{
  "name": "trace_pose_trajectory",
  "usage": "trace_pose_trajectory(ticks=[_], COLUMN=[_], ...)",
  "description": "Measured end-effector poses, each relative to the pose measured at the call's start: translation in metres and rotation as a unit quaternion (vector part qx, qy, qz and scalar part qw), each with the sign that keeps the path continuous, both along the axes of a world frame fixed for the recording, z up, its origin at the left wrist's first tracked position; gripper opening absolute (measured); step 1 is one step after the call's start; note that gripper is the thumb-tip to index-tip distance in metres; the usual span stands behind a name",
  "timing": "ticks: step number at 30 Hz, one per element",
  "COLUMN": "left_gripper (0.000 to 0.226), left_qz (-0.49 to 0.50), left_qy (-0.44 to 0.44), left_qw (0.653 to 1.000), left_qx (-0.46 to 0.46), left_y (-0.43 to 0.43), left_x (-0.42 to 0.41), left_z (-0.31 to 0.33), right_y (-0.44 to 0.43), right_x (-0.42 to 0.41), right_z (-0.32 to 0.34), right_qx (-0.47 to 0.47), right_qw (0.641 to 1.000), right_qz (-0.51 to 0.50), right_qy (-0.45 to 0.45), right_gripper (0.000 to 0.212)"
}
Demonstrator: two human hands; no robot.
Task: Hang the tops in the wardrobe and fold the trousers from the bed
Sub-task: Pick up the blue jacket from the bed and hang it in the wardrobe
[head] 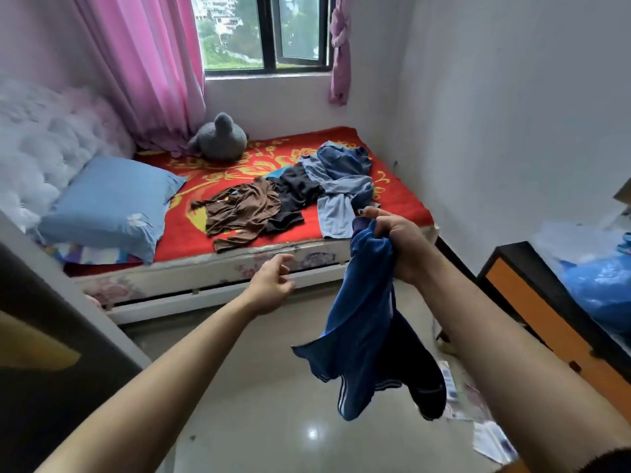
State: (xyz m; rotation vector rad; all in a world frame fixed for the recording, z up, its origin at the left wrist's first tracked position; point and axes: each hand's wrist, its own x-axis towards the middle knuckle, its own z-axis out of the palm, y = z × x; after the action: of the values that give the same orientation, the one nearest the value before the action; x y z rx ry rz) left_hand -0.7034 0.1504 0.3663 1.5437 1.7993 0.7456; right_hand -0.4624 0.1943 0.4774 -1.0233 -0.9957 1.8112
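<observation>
While right hand [397, 242] grips bunched blue garment [368, 322] hanging over floor, left hand [273, 285] hovers w/ fingers loosely curled, holding nothing; brown top [239, 209] & other clothes lie on bed [191, 230].

Nothing legible here: no word, number or brand mark can be read anywhere in this view. The papers [493, 440] lying on the floor [259, 387] carry printed matter, but it is far too blurred to make out. The blue garment [362, 319] gripped in the right hand [401, 242] shows white stripes [345, 399] near its lower edge, with no readable logo or label beside them.
</observation>
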Motion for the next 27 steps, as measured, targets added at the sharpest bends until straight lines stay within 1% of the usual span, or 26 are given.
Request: trace_pose_trajectory(ticks=[3,6,8,9,10,11,12,13,14,16,17,18,19,20,21,23,25,26,27], left_gripper=[0.064,0.085,0.09,0.086,0.076,0.062,0.046,0.032,0.021,0.01,0.011,0.012,0.015,0.019,0.023,0.027,0.026,0.024,0.022], left_qz=[-0.007,-0.064,-0.085,-0.091,-0.093,-0.088,-0.062,-0.014,0.044,0.166,0.227,0.281,0.328,0.364,0.39,0.431,0.468,0.483,0.493], left_qy=[0.022,0.03,0.034,0.04,0.037,0.02,0.007,0.003,0.024,0.097,0.127,0.149,0.163,0.172,0.174,0.176,0.195,0.207,0.221], left_qw=[1.0,0.997,0.994,0.994,0.994,0.995,0.998,1.0,0.999,0.981,0.966,0.948,0.93,0.915,0.904,0.885,0.862,0.851,0.841], left_qx=[0.006,-0.037,-0.054,-0.051,-0.043,-0.03,-0.017,-0.012,-0.011,-0.009,-0.013,-0.019,-0.021,-0.019,-0.021,-0.016,-0.009,-0.01,-0.01], left_y=[0.003,0.007,0.01,0.012,0.013,0.014,0.013,0.012,0.008,-0.007,-0.02,-0.034,-0.048,-0.061,-0.074,-0.1,-0.129,-0.145,-0.162], left_x=[-0.009,-0.008,-0.006,-0.005,-0.006,-0.007,-0.011,-0.019,-0.031,-0.063,-0.079,-0.097,-0.112,-0.124,-0.134,-0.149,-0.159,-0.163,-0.163], left_z=[0.0,0.006,0.009,0.01,0.01,0.011,0.012,0.014,0.016,0.018,0.021,0.022,0.023,0.026,0.03,0.043,0.059,0.066,0.074], right_y=[-0.002,0.004,0.01,0.015,0.021,0.029,0.039,0.052,0.066,0.097,0.11,0.121,0.13,0.135,0.135,0.131,0.122,0.116,0.109], right_x=[-0.036,-0.062,-0.076,-0.082,-0.088,-0.095,-0.102,-0.109,-0.115,-0.126,-0.132,-0.139,-0.147,-0.158,-0.17,-0.203,-0.242,-0.263,-0.283], right_z=[0.028,0.051,0.065,0.071,0.077,0.08,0.081,0.08,0.077,0.07,0.064,0.057,0.049,0.041,0.035,0.024,0.018,0.015,0.013], right_qx=[0.038,0.091,0.111,0.118,0.121,0.13,0.15,0.196,0.26,0.386,0.411,0.417,0.416,0.42,0.431,0.477,0.542,0.574,0.599], right_qw=[0.996,0.983,0.971,0.965,0.961,0.958,0.958,0.955,0.944,0.887,0.864,0.85,0.835,0.814,0.787,0.731,0.675,0.654,0.643], right_qz=[0.081,0.162,0.213,0.235,0.247,0.251,0.242,0.222,0.19,0.158,0.171,0.198,0.234,0.275,0.314,0.371,0.389,0.384,0.368], right_qy=[-0.005,-0.015,0.004,0.018,0.036,0.043,0.033,-0.004,-0.065,-0.199,-0.236,-0.254,-0.273,-0.29,-0.309,-0.316,-0.314,-0.308,-0.304], right_gripper=[0.038,0.043,0.043,0.042,0.042,0.043,0.043,0.04,0.035,0.021,0.018,0.024,0.035,0.044,0.047,0.04,0.031,0.031,0.033])
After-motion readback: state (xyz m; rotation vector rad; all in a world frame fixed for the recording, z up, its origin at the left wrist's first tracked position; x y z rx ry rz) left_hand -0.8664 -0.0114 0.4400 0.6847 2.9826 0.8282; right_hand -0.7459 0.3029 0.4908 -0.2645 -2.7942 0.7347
